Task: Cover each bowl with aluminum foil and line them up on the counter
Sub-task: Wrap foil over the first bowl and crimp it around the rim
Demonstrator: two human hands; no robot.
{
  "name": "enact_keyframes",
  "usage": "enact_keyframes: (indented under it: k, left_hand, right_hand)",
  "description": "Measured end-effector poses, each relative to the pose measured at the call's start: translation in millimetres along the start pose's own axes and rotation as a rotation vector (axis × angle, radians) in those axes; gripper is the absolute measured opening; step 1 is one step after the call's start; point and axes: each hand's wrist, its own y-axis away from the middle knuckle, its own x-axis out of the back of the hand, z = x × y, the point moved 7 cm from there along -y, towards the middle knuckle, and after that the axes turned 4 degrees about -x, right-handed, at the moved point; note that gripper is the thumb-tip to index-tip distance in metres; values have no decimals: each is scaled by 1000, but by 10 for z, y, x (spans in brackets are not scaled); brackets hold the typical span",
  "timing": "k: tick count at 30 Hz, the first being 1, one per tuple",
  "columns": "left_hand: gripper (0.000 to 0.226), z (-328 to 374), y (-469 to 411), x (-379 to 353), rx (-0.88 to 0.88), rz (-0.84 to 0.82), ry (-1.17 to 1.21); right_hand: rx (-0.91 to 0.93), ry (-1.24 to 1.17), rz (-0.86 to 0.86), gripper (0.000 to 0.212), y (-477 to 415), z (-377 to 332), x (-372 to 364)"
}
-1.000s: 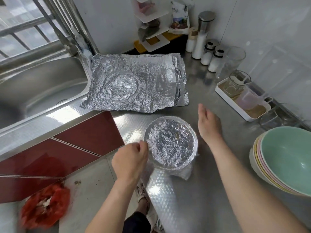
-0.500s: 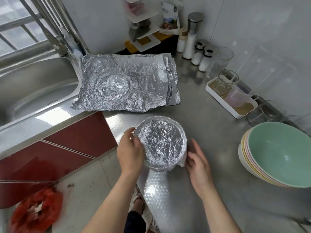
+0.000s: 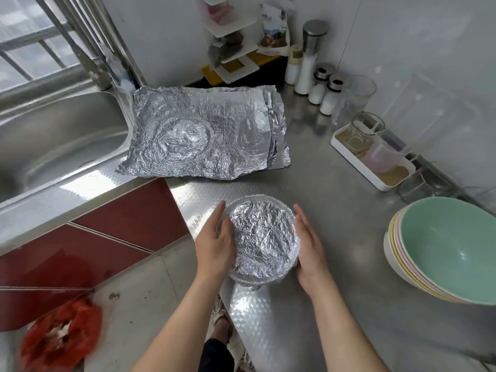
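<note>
A small bowl covered with crumpled aluminum foil (image 3: 264, 238) sits near the front corner of the steel counter (image 3: 335, 189). My left hand (image 3: 216, 242) presses flat against its left side with straight fingers. My right hand (image 3: 310, 247) presses against its right side, fingers straight too. Behind it lies a stack of wrinkled foil sheets (image 3: 206, 135) bearing round bowl imprints. A stack of pastel bowls (image 3: 445, 248), the top one green, stands uncovered at the right.
A steel sink (image 3: 59, 146) is at the left. A white tray with glass cups (image 3: 375, 159), spice jars (image 3: 319, 87) and a shelf rack (image 3: 233, 49) line the back and right wall. A red bag (image 3: 59, 336) lies on the floor.
My right hand came from above the counter down to the bowl's right side. My left hand shifted from the rim to the left side. Loose foil at the bowl's edge is now tucked in.
</note>
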Motion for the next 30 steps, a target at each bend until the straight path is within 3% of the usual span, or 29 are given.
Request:
enact_keyframes:
  k: [7, 11, 17, 20, 25, 30]
  left_hand:
    - [32, -13, 32, 8, 15, 102, 86]
    - [31, -59, 19, 7, 8, 99, 81]
    - [30, 66, 10, 50, 28, 16, 61]
    - [37, 66, -7, 31, 48, -22, 109]
    - [34, -16, 13, 27, 63, 18, 105]
    - [40, -1, 26, 44, 65, 61, 53]
  right_hand:
    - [-18, -23, 97, 34, -7, 77, -16]
    - [-51, -30, 139, 39, 11, 109, -5]
    - [41, 172, 4, 42, -95, -223, -6]
    - [-8, 223, -68, 41, -165, -255, -127]
    - [-90, 240, 11, 50, -167, -140, -129]
    - [-101, 241, 72, 40, -146, -127, -118]
